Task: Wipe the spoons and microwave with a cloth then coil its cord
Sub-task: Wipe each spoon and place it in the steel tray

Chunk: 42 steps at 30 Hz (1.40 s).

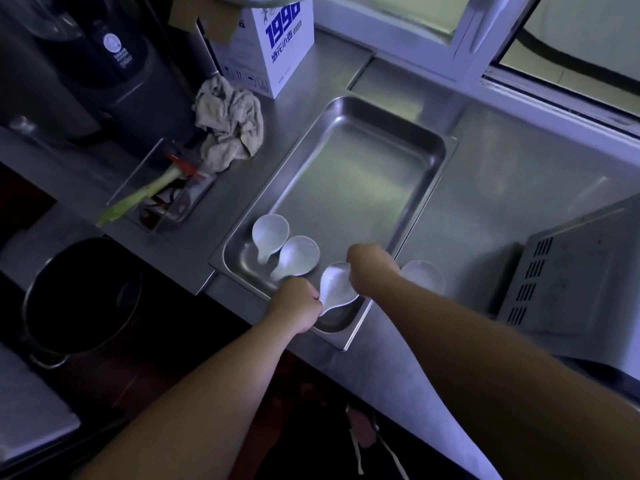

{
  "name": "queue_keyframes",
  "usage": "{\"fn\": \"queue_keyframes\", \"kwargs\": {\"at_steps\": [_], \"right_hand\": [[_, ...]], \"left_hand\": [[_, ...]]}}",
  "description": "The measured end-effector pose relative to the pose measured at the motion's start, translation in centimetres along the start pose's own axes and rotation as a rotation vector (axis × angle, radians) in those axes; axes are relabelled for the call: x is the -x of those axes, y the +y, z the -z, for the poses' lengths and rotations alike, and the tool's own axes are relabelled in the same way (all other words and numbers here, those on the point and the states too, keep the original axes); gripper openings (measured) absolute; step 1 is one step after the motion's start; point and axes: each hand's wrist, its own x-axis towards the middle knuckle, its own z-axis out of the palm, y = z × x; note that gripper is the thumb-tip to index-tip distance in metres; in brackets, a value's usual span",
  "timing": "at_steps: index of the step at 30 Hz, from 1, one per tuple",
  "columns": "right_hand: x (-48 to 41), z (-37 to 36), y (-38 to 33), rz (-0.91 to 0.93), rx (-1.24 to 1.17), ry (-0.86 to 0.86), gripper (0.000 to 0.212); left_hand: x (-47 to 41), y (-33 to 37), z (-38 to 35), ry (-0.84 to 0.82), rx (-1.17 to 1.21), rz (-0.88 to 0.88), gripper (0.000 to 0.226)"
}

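A steel tray [363,174] lies on the steel counter. Two white ceramic spoons [270,233] [298,255] rest in its near left corner. My left hand [298,306] grips the handle of a third white spoon [335,285] over the tray's near end. My right hand [370,268] is curled at that spoon's bowl rim; whether it holds anything is hidden. Another white spoon [424,277] lies on the counter just right of the tray. A crumpled beige cloth [230,124] sits on the counter left of the tray. The microwave [568,278] stands at the right.
A white carton [277,46] stands behind the cloth. A clear box with a green onion [166,192] sits left of the tray. A dark appliance [104,57] is at the back left, a large black pot [83,299] below the counter edge, windows behind.
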Motion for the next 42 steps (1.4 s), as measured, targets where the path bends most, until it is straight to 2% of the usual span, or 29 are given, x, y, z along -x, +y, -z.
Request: {"fn": "queue_keyframes", "kwargs": {"at_steps": [6, 19, 25, 27, 28, 31, 34, 38, 42], "right_hand": [[-1.1, -0.9, -0.5, -0.003, 0.016, -0.001, 0.029], [-1.9, -0.9, 0.1, 0.011, 0.009, -0.051, 0.03], [-1.0, 0.5, 0.7, 0.007, -0.055, 0.008, 0.032], [-0.5, 1.2, 1.5, 0.002, -0.095, 0.041, 0.032], [-0.4, 1.5, 1.8, -0.004, -0.125, 0.06, 0.033], [0.4, 2.7, 3.7, -0.044, -0.23, 0.139, 0.036], [1.3, 3.7, 6.2, -0.079, -0.287, 0.19, 0.035], [2.5, 3.5, 9.7, -0.192, -0.363, 0.246, 0.028], [3.2, 2.7, 12.6, -0.321, -0.442, 0.256, 0.026]], "left_hand": [[-1.2, -0.8, 0.2, 0.031, -0.124, -0.046, 0.024], [-2.2, -0.2, -0.1, -0.098, -0.126, 0.002, 0.032], [-0.3, 1.9, 1.6, 0.015, -0.174, -0.044, 0.025], [-0.3, 2.8, 2.2, 0.047, -0.2, -0.048, 0.01], [-0.3, 3.2, 2.4, 0.057, -0.211, -0.063, 0.001], [-0.7, 5.3, 2.7, 0.083, -0.233, -0.131, 0.021], [-0.4, 7.9, 2.7, 0.182, -0.335, -0.199, 0.034], [0.2, 11.4, 1.2, 0.105, -0.187, -0.342, 0.024], [0.4, 14.2, -0.5, 0.087, -0.195, -0.422, 0.01]]}}
